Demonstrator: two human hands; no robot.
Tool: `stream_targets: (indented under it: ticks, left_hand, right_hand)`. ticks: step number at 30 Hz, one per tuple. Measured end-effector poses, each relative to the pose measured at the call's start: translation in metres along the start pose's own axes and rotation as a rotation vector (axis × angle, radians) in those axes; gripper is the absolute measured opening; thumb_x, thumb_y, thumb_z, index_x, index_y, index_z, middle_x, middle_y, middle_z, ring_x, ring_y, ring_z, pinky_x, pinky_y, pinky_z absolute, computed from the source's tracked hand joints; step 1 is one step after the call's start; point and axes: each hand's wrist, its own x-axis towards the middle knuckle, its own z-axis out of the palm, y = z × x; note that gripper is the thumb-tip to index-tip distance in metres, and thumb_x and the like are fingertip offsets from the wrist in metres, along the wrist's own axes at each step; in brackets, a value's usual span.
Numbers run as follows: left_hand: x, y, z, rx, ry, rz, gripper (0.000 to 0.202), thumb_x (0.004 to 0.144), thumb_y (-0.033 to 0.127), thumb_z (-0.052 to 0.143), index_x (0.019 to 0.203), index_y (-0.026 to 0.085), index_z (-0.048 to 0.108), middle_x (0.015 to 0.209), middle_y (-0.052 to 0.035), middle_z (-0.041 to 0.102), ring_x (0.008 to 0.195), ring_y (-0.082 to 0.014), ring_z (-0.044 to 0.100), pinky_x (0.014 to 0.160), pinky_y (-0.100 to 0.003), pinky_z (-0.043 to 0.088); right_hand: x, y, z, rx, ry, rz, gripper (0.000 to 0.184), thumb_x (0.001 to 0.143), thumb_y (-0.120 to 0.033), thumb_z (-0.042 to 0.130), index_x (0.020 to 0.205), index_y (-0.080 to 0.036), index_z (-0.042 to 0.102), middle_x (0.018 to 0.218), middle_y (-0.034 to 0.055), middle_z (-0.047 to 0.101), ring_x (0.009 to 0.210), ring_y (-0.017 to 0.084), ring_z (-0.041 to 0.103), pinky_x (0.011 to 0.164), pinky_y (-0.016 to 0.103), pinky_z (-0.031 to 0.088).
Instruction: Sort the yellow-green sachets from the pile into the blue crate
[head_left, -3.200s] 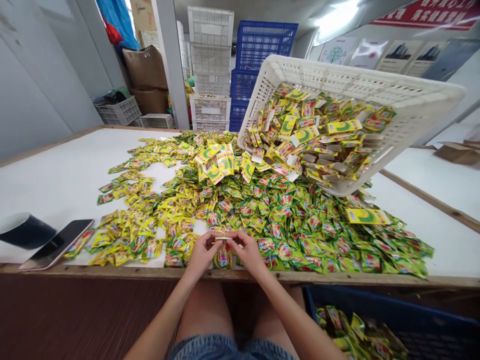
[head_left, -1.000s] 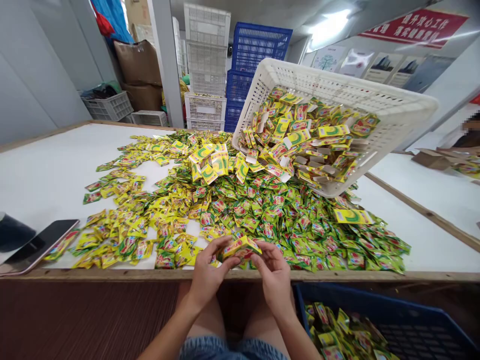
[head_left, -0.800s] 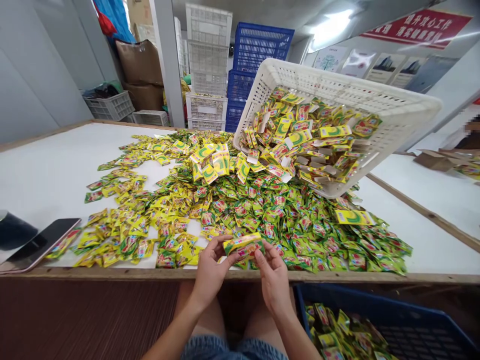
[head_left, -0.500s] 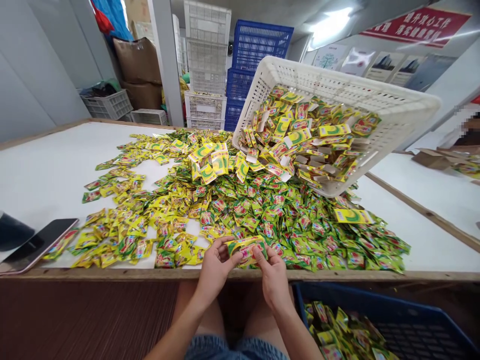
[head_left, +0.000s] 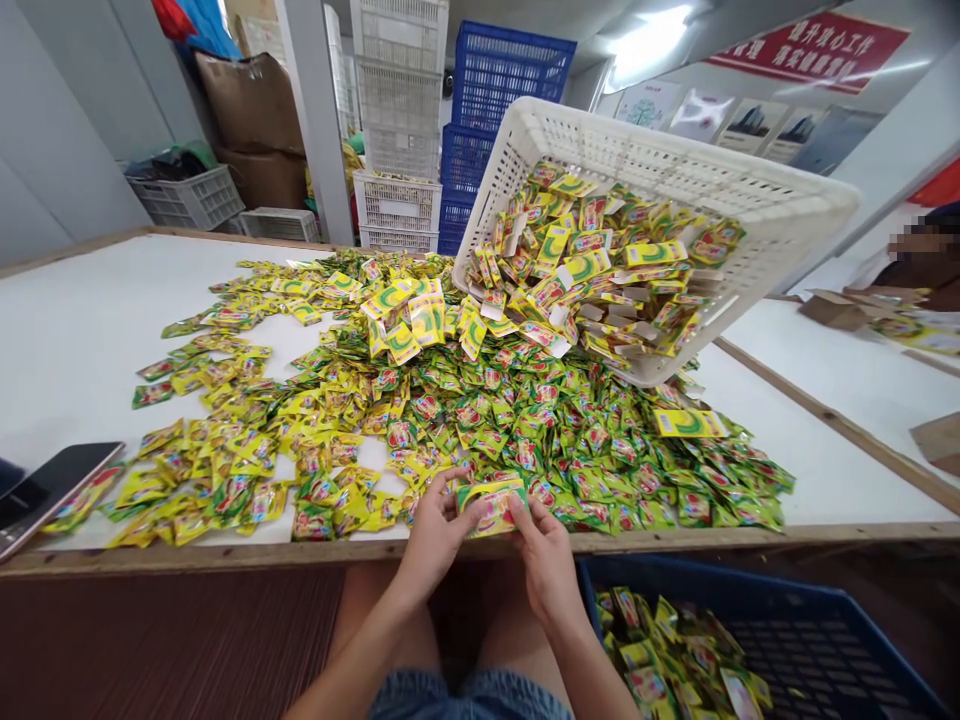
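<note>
Between my two hands, just above the table's front edge, is a small yellow and green printed carton (head_left: 491, 503). My left hand (head_left: 437, 530) grips its left end with the thumb across the front. On the right end, my right hand (head_left: 541, 548) presses its thumb on the carton's face, fingers behind. Around and beyond them spreads a heap of small sachets (head_left: 517, 420), yellower at the left and greener at the right. Several flat cartons (head_left: 409, 318) lie on top of the heap. One more yellow carton (head_left: 688, 423) rests on the sachets at the right.
A white basket (head_left: 675, 160) full of cartons tilts toward me on the heap. Below the table edge at the right stands a blue crate (head_left: 795, 600) with packets. A phone (head_left: 60, 490) lies at the left. Stacked crates (head_left: 514, 80) stand behind; another person is at far right.
The view has shifted slightly, so the table and basket appear a little further left. Both hands still hold the carton, which now faces me a bit more squarely.
</note>
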Motion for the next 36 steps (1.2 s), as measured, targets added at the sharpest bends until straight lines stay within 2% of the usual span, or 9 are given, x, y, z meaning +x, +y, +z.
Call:
stream_targets:
  ticks: [4, 8, 11, 15, 19, 24, 30, 33, 36]
  left_hand:
    - [-0.002, -0.004, -0.009, 0.009, -0.011, 0.011, 0.045, 0.076, 0.038, 0.059, 0.114, 0.015, 0.055, 0.091, -0.0089, 0.069, 0.087, -0.0213, 0.063, 0.077, -0.034, 0.048]
    - [-0.004, -0.017, -0.005, 0.124, 0.183, 0.131, 0.038, 0.081, 0.039, 0.05, 0.111, 0.018, 0.06, 0.111, -0.0089, 0.064, 0.117, -0.0233, 0.047, 0.101, -0.041, 0.032]
    - [-0.008, -0.022, 0.004, 0.132, 0.324, 0.144, 0.039, 0.085, 0.041, 0.042, 0.116, 0.022, 0.056, 0.121, -0.0079, 0.058, 0.124, -0.0211, 0.04, 0.105, -0.04, 0.028]
    - [-0.011, -0.023, 0.008, 0.145, 0.342, 0.139, 0.041, 0.086, 0.042, 0.041, 0.121, 0.023, 0.051, 0.131, -0.006, 0.049, 0.13, -0.02, 0.03, 0.107, -0.039, 0.024]
    - [-0.007, -0.018, 0.003, -0.035, 0.229, 0.099, 0.046, 0.083, 0.04, 0.049, 0.125, 0.021, 0.047, 0.127, -0.0085, 0.052, 0.123, -0.0219, 0.04, 0.099, -0.038, 0.035]
    - [-0.005, -0.012, 0.002, -0.278, 0.151, -0.026, 0.054, 0.077, 0.039, 0.058, 0.126, 0.019, 0.044, 0.105, -0.0091, 0.065, 0.092, -0.0204, 0.062, 0.076, -0.031, 0.05]
    - [0.0, -0.018, 0.007, -0.193, 0.192, 0.044, 0.05, 0.061, 0.033, 0.073, 0.104, 0.015, 0.057, 0.094, -0.0071, 0.066, 0.085, -0.019, 0.062, 0.076, -0.029, 0.048]
    - [0.002, -0.02, 0.009, -0.192, 0.199, 0.033, 0.042, 0.059, 0.033, 0.074, 0.093, 0.014, 0.058, 0.087, -0.0052, 0.066, 0.077, -0.0176, 0.063, 0.069, -0.027, 0.049]
    - [0.001, -0.019, 0.011, -0.196, 0.177, -0.006, 0.043, 0.059, 0.034, 0.075, 0.093, 0.014, 0.058, 0.082, -0.004, 0.066, 0.073, -0.0164, 0.063, 0.064, -0.024, 0.049]
  right_hand:
    - [0.001, 0.007, 0.001, -0.043, 0.064, -0.072, 0.061, 0.071, -0.041, 0.064, 0.125, -0.019, 0.048, 0.117, 0.0071, 0.059, 0.102, 0.023, 0.057, 0.079, 0.032, 0.05]
    - [-0.002, 0.014, 0.011, -0.17, 0.112, -0.176, 0.059, 0.074, -0.043, 0.06, 0.125, -0.016, 0.049, 0.126, 0.0075, 0.051, 0.12, 0.023, 0.042, 0.095, 0.034, 0.04]
    - [-0.008, 0.014, 0.023, -0.193, 0.132, -0.181, 0.062, 0.075, -0.044, 0.057, 0.128, -0.014, 0.045, 0.13, 0.0082, 0.046, 0.122, 0.024, 0.04, 0.097, 0.033, 0.038]
    - [-0.013, 0.01, 0.034, -0.173, 0.157, -0.163, 0.065, 0.077, -0.045, 0.056, 0.132, -0.015, 0.038, 0.13, 0.0081, 0.047, 0.114, 0.024, 0.049, 0.092, 0.034, 0.042]
    - [-0.012, 0.006, 0.035, -0.161, 0.126, -0.168, 0.065, 0.075, -0.043, 0.058, 0.13, -0.012, 0.041, 0.127, 0.009, 0.05, 0.115, 0.024, 0.047, 0.091, 0.033, 0.043]
    - [-0.006, 0.006, 0.027, -0.172, 0.106, -0.201, 0.062, 0.075, -0.041, 0.059, 0.129, -0.014, 0.043, 0.127, 0.0084, 0.05, 0.119, 0.024, 0.043, 0.098, 0.039, 0.036]
    - [-0.008, 0.001, 0.02, -0.28, 0.053, -0.255, 0.059, 0.073, -0.039, 0.061, 0.126, -0.017, 0.046, 0.131, 0.0079, 0.045, 0.121, 0.024, 0.042, 0.101, 0.038, 0.032]
    - [-0.011, 0.001, 0.018, -0.295, 0.048, -0.271, 0.058, 0.074, -0.037, 0.061, 0.126, -0.016, 0.046, 0.129, 0.0086, 0.047, 0.12, 0.025, 0.043, 0.102, 0.041, 0.031]
    - [-0.011, 0.004, 0.014, -0.272, 0.058, -0.262, 0.057, 0.074, -0.036, 0.061, 0.126, -0.017, 0.046, 0.129, 0.0079, 0.048, 0.121, 0.024, 0.042, 0.103, 0.041, 0.029]
